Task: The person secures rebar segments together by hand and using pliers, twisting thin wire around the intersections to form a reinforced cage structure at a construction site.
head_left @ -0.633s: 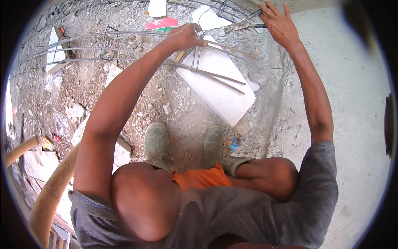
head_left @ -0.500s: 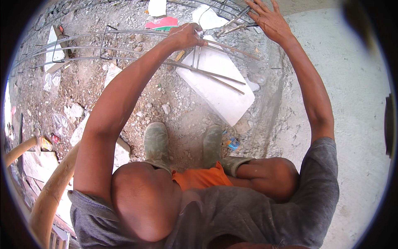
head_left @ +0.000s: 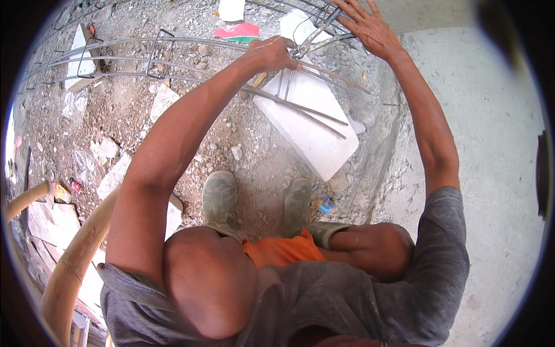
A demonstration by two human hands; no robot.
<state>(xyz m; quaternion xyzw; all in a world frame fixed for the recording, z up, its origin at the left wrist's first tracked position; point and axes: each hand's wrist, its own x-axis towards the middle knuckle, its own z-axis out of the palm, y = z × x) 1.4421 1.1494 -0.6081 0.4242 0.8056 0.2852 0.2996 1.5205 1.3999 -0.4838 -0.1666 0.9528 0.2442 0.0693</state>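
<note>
My left hand [head_left: 274, 53] is closed around the upper bars near the end of a long steel rebar cage [head_left: 155, 74]. A thin wire loop stands up beside its fingertips. My right hand [head_left: 370, 32] holds a pair of pincers [head_left: 318, 39] with the handles spread apart, its fingers stretched across them. The pincers' jaws are close to my left fingertips, at the bars; whether they grip the wire cannot be made out. Bare bar ends [head_left: 324, 115] stick out to the right over a white board [head_left: 312, 130] lying on the ground.
Gravel and rubble cover the ground, with a red and green scrap [head_left: 237, 32] and white slab pieces [head_left: 81, 58] about. A concrete surface [head_left: 480, 144] runs along the right. Bamboo poles [head_left: 75, 260] stand at the lower left. My boots [head_left: 219, 196] are below the cage.
The pincers have moved left and their jaws now reach my left fingertips, with the handles wide apart. My left hand keeps its hold on the bars. The whole view has shifted slightly.
</note>
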